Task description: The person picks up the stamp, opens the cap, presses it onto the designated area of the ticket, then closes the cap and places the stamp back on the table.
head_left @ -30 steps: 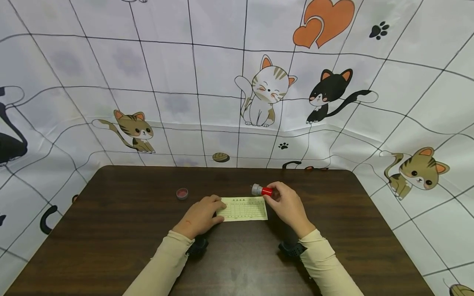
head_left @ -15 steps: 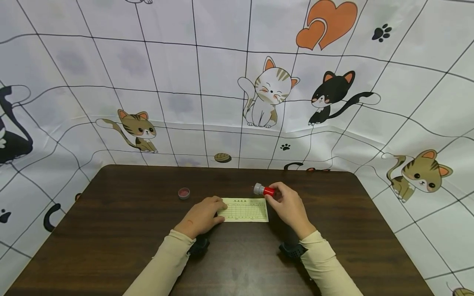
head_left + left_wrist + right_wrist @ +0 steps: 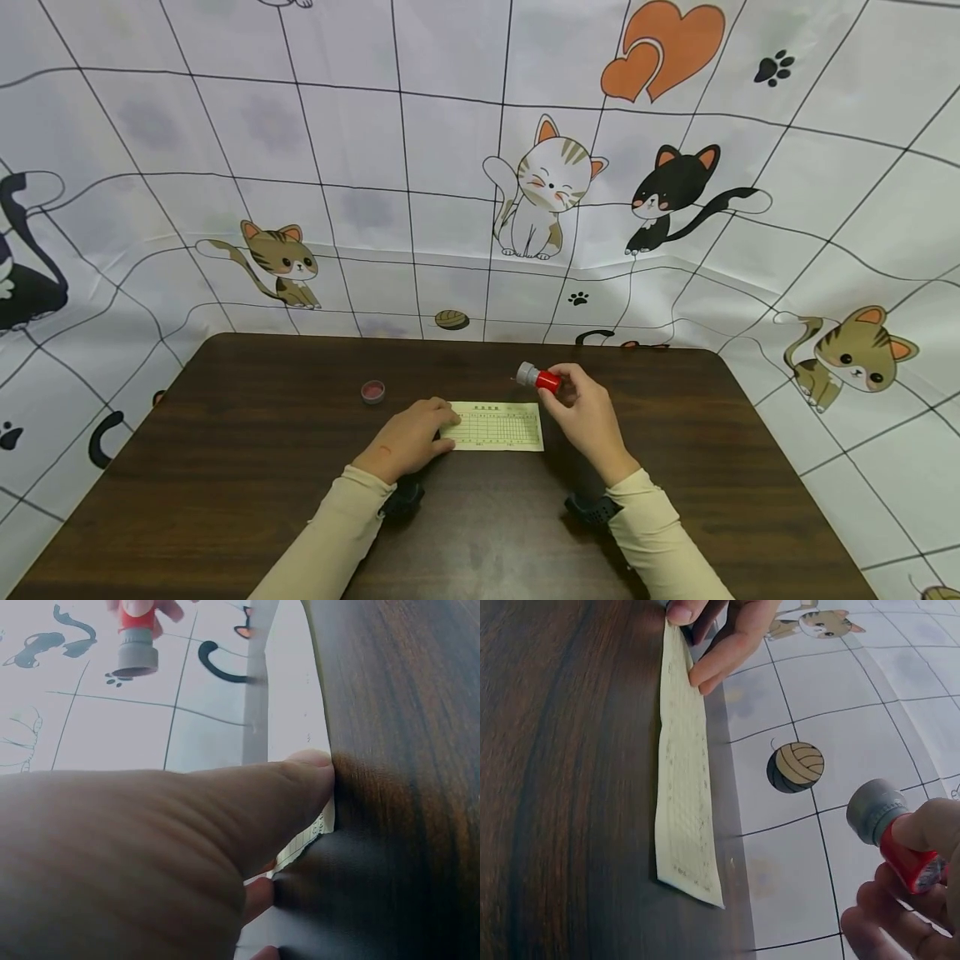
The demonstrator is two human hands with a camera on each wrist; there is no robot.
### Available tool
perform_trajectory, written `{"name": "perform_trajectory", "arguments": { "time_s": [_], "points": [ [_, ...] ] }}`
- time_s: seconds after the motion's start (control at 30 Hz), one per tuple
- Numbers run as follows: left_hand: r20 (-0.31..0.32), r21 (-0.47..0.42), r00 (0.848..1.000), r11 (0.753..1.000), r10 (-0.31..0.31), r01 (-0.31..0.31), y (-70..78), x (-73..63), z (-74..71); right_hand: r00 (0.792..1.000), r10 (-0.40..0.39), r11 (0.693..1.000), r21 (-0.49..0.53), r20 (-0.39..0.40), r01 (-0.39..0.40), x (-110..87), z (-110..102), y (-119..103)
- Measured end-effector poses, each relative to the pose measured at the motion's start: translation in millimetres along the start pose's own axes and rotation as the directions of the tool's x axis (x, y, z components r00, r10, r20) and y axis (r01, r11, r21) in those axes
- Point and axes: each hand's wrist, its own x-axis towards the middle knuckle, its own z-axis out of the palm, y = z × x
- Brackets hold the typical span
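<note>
A pale yellow printed form [image 3: 497, 427] lies on the table in front of me. My left hand [image 3: 405, 440] rests on its left end, with the thumb [image 3: 300, 776] and fingers pressing it down. My right hand [image 3: 588, 421] pinches a small red and grey stamp [image 3: 547, 381] between thumb and fingers, above the form's upper right corner and apart from it. In the right wrist view the stamp [image 3: 907, 859] has its grey end tilted up and away from the palm. A small round cap [image 3: 372, 392], reddish inside, sits on the table beyond the left hand.
The dark wooden table [image 3: 262, 467] has its far edge against a white curtain [image 3: 360, 142] printed with grid lines and cartoon cats. Dark wrist bands [image 3: 594, 507] are strapped at both wrists.
My right hand has lifted the stamp slightly and tilted it, so its grey end points higher. The left hand and the form stay in place; the view shifts a little.
</note>
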Motion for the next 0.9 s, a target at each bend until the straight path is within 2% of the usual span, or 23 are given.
{"name": "perform_trajectory", "arguments": {
  "time_s": [0.43, 0.67, 0.9],
  "points": [
    [-0.003, 0.012, 1.000, 1.000, 0.004, -0.004, -2.3, 0.9, 1.4, 0.996, -0.089, 0.989, 0.118, -0.020, 0.091, -0.2, -1.5, -4.1],
    [-0.002, 0.023, 1.000, 1.000, -0.001, 0.001, -3.6, 1.3, 2.8, 0.988, -0.153, 0.979, 0.133, -0.016, 0.154, -0.4, -0.8, -3.4],
    [-0.001, 0.023, 1.000, 1.000, 0.004, -0.004, -3.2, 1.5, 1.4, 0.993, -0.120, 0.983, 0.140, -0.011, 0.120, 0.5, -1.5, -5.8]
  ]
}}
